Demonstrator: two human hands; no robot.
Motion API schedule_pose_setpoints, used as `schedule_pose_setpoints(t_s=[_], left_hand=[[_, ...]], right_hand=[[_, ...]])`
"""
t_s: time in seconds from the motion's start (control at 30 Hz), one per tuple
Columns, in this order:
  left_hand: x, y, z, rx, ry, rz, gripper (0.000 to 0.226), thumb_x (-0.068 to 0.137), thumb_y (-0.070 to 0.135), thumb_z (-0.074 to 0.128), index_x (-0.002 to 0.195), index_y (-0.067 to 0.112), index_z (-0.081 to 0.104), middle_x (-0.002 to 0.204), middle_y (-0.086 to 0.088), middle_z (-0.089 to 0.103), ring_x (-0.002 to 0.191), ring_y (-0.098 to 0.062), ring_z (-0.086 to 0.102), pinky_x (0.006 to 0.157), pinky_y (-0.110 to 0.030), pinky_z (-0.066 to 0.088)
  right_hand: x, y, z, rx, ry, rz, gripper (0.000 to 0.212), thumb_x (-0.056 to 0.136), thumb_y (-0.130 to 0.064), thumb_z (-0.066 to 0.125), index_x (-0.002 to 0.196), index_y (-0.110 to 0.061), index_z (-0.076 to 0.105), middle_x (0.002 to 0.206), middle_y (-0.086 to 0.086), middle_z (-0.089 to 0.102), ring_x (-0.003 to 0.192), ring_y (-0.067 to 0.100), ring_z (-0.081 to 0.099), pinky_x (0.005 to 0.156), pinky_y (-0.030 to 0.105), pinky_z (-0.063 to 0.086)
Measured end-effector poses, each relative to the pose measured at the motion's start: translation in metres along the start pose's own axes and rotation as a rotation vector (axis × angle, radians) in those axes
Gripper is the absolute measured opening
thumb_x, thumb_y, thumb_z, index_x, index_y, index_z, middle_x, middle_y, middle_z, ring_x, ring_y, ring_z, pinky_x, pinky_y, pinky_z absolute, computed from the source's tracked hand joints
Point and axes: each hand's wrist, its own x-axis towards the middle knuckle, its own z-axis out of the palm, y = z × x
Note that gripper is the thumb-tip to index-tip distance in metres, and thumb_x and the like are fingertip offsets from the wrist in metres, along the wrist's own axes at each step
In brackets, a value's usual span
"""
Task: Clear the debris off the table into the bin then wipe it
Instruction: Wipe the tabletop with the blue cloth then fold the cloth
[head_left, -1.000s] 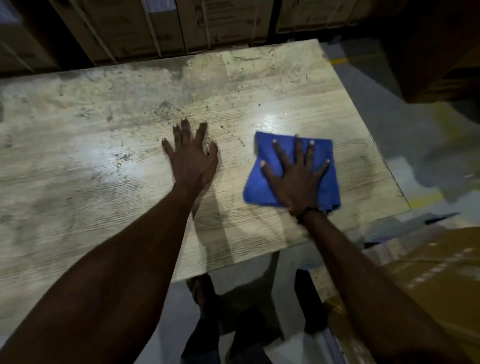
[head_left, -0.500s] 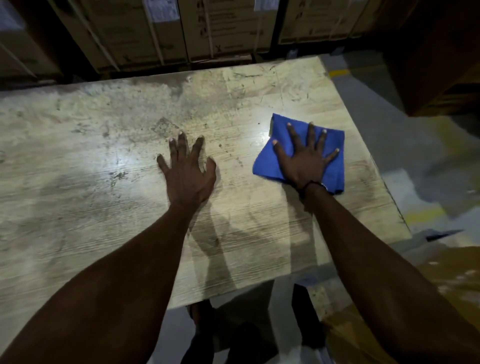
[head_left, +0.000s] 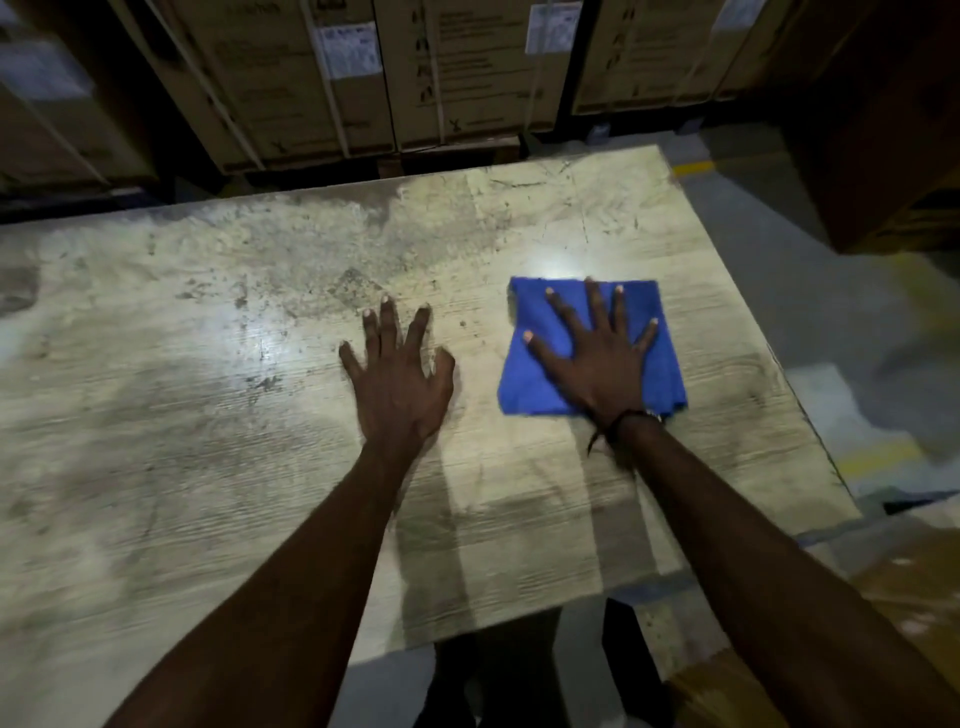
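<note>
The blue cloth (head_left: 589, 353) lies right of centre on the desk (head_left: 208, 467), pressed flat under the spread right hand (head_left: 597, 364) while the flat left hand (head_left: 397, 382) braces; near the right edge, a careless stroke could slide it off.

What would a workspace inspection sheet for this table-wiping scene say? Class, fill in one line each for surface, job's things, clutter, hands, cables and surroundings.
Surface: wood-grain table, worn, with grey smudges and dark specks, mostly toward the far side.
Job's things: folded blue cloth flat on the table near its right edge; no bin in view.
Clutter: nothing seen beyond the specks.
Hands: left hand spread, fingertips on the bare table; right hand spread flat, pressing on the cloth.
Cables: nothing seen.
Surroundings: strapped cardboard boxes stacked behind the table; grey floor with yellow markings to the right.
</note>
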Motion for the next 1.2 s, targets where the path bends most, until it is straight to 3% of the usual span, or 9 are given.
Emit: schedule_pose_setpoints(t_s=[0.2, 0.33, 0.47, 0.63, 0.77, 0.83, 0.97, 1.03, 1.2], left_hand=[[0.059, 0.004, 0.004, -0.007, -0.069, 0.016, 0.069, 0.101, 0.057, 0.027, 0.165, 0.034, 0.025, 0.176, -0.01, 0.004, 0.162, -0.035, 0.001, 0.123, -0.066, -0.005], [0.129, -0.001, -0.002, -0.037, -0.084, 0.02, 0.063, 0.106, 0.051, 0.039, 0.165, 0.031, 0.029, 0.175, -0.013, 0.008, 0.161, -0.038, 0.003, 0.124, -0.067, -0.001], [0.146, -0.007, 0.003, 0.004, -0.021, 0.042, 0.066, 0.102, 0.055, 0.028, 0.164, 0.031, 0.03, 0.174, -0.012, 0.014, 0.161, -0.035, 0.008, 0.125, -0.066, 0.003], [0.142, -0.005, 0.002, 0.006, 0.009, 0.039, 0.066, 0.102, 0.054, 0.026, 0.164, 0.032, 0.029, 0.174, -0.01, 0.015, 0.162, -0.032, 0.009, 0.126, -0.065, 0.004], [0.142, -0.005, 0.004, -0.001, 0.025, 0.026, 0.065, 0.102, 0.054, 0.028, 0.164, 0.034, 0.03, 0.175, -0.008, 0.015, 0.162, -0.029, 0.008, 0.127, -0.064, 0.004], [0.142, -0.004, 0.005, -0.007, 0.036, 0.022, 0.064, 0.103, 0.053, 0.032, 0.163, 0.034, 0.03, 0.174, -0.008, 0.016, 0.162, -0.029, 0.009, 0.127, -0.064, 0.005], [0.144, -0.004, 0.004, -0.01, 0.038, 0.025, 0.063, 0.101, 0.052, 0.034, 0.162, 0.033, 0.033, 0.174, -0.008, 0.018, 0.161, -0.031, 0.013, 0.126, -0.065, 0.01], [0.144, -0.003, 0.003, -0.003, 0.034, 0.019, 0.063, 0.102, 0.052, 0.034, 0.162, 0.034, 0.032, 0.174, -0.006, 0.017, 0.162, -0.03, 0.012, 0.126, -0.065, 0.01], [0.144, 0.003, -0.003, -0.013, 0.014, -0.006, 0.064, 0.101, 0.05, 0.035, 0.163, 0.034, 0.031, 0.175, -0.006, 0.015, 0.162, -0.028, 0.008, 0.126, -0.065, 0.008]], right_hand=[[0.068, -0.014, -0.005, 0.071, -0.023, 0.163, 0.08, 0.09, -0.09, 0.026, 0.161, -0.054, 0.016, 0.176, -0.001, 0.002, 0.161, 0.034, -0.009, 0.116, 0.079, -0.008], [0.024, -0.04, 0.012, -0.037, 0.007, -0.169, 0.076, 0.092, -0.085, 0.031, 0.16, -0.055, 0.019, 0.176, -0.004, 0.007, 0.162, 0.031, -0.001, 0.118, 0.077, -0.001], [0.015, -0.028, 0.015, -0.068, -0.018, -0.34, 0.076, 0.089, -0.088, 0.034, 0.158, -0.059, 0.02, 0.175, -0.012, 0.005, 0.163, 0.022, -0.003, 0.119, 0.075, 0.005], [0.123, 0.004, -0.004, -0.017, -0.025, -0.038, 0.075, 0.091, -0.089, 0.029, 0.158, -0.061, 0.014, 0.176, -0.01, 0.002, 0.162, 0.027, -0.004, 0.118, 0.078, -0.004], [0.168, -0.011, -0.003, 0.041, -0.002, 0.183, 0.076, 0.092, -0.087, 0.028, 0.16, -0.057, 0.012, 0.176, -0.003, 0.0, 0.161, 0.033, -0.008, 0.116, 0.08, -0.007], [0.161, -0.034, 0.006, 0.006, -0.006, 0.099, 0.075, 0.095, -0.083, 0.03, 0.162, -0.053, 0.015, 0.176, -0.002, 0.001, 0.161, 0.035, -0.007, 0.115, 0.08, -0.006], [0.113, -0.057, 0.019, -0.064, -0.019, -0.345, 0.073, 0.094, -0.083, 0.033, 0.16, -0.055, 0.018, 0.176, -0.006, 0.006, 0.162, 0.028, -0.005, 0.118, 0.077, 0.0], [0.114, -0.047, 0.016, -0.067, -0.043, -0.415, 0.073, 0.092, -0.085, 0.037, 0.159, -0.058, 0.021, 0.175, -0.01, 0.007, 0.162, 0.023, -0.006, 0.12, 0.075, 0.001], [0.207, -0.027, 0.002, -0.036, -0.002, -0.064, 0.074, 0.092, -0.086, 0.034, 0.158, -0.058, 0.021, 0.175, -0.007, 0.009, 0.162, 0.028, 0.001, 0.118, 0.078, 0.0]])
